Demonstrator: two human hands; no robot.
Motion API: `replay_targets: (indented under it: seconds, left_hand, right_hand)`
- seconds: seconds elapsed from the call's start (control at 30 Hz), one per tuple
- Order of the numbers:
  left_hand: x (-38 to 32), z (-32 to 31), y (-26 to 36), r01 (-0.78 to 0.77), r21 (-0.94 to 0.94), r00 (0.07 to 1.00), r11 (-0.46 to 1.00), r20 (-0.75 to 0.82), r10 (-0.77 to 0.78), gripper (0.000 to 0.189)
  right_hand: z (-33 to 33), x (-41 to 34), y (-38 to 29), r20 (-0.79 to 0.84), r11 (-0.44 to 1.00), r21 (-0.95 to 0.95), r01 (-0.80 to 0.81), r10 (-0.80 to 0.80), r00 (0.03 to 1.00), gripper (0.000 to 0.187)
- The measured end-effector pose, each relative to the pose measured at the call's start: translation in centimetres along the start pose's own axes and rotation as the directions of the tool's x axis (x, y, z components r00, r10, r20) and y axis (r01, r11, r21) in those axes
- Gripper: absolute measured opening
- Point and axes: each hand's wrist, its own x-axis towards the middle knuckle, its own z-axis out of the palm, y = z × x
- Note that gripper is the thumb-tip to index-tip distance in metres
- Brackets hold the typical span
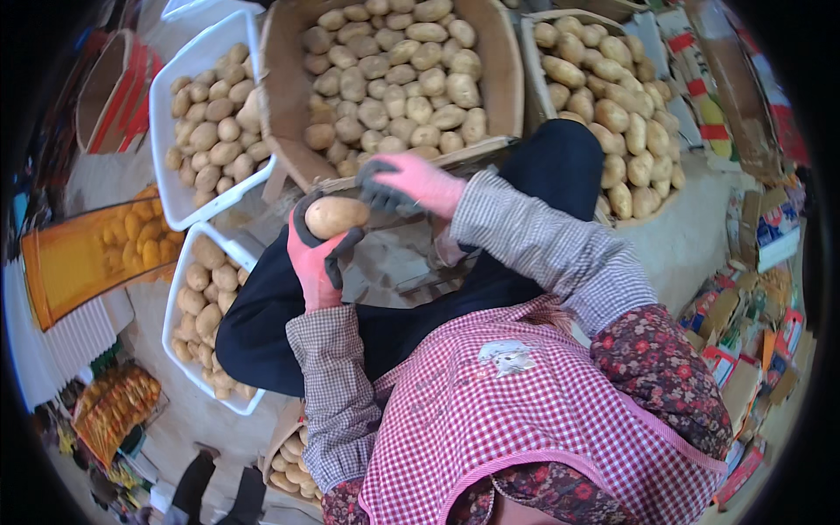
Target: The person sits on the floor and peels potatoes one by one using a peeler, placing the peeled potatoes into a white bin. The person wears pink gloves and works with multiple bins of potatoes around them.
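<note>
A large potato is gripped in my left hand, which wears a pink glove with a dark grey palm. My right hand, gloved the same way, is just right of that potato, at the near edge of a big cardboard box. Its fingers are partly curled and slightly blurred; whether something is within them cannot be made out. Many potatoes lie in the box beyond my hands. Below them, between my knees, the floor shows flattened, dirty scraps.
White plastic crates of potatoes stand at the left, another cardboard box heaped with potatoes at the right. An orange mesh sack lies far left. Flattened cartons and litter line the right side. Another person's legs are at lower left.
</note>
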Motion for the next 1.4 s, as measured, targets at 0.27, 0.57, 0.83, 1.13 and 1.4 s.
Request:
replay_targets:
  seconds: [0.27,0.57,0.83,1.13,1.4]
  left_hand:
    - [1.0,0.6,0.0,-0.101,0.198,0.994,0.975,-0.007,0.105,0.069]
    - [5.0,-4.1,0.0,-0.237,0.195,0.960,0.952,-0.104,0.260,0.045]
    - [11.5,-7.6,5.2,-0.156,-0.489,0.960,0.858,-0.278,0.017,0.051]
    - [5.5,-0.9,-0.9,0.112,-0.368,0.990,0.923,-0.034,-0.134,0.040]
    - [2.6,1.8,0.1,-0.037,0.005,0.997,0.999,0.068,0.037,0.055]
  right_hand:
    - [2.7,1.7,-3.6,0.022,0.984,-0.174,0.050,-0.046,0.999,0.035]
    - [-5.3,7.4,-1.1,-0.080,0.938,-0.341,-0.054,0.029,0.996,0.039]
    - [-15.8,10.2,4.0,0.031,0.154,-0.987,-0.039,0.429,0.903,0.052]
    - [-12.0,9.2,5.9,0.094,0.044,-0.996,0.083,0.494,0.864,0.063]
    - [-9.9,5.4,-4.5,0.059,0.707,-0.707,0.024,0.024,0.998,0.072]
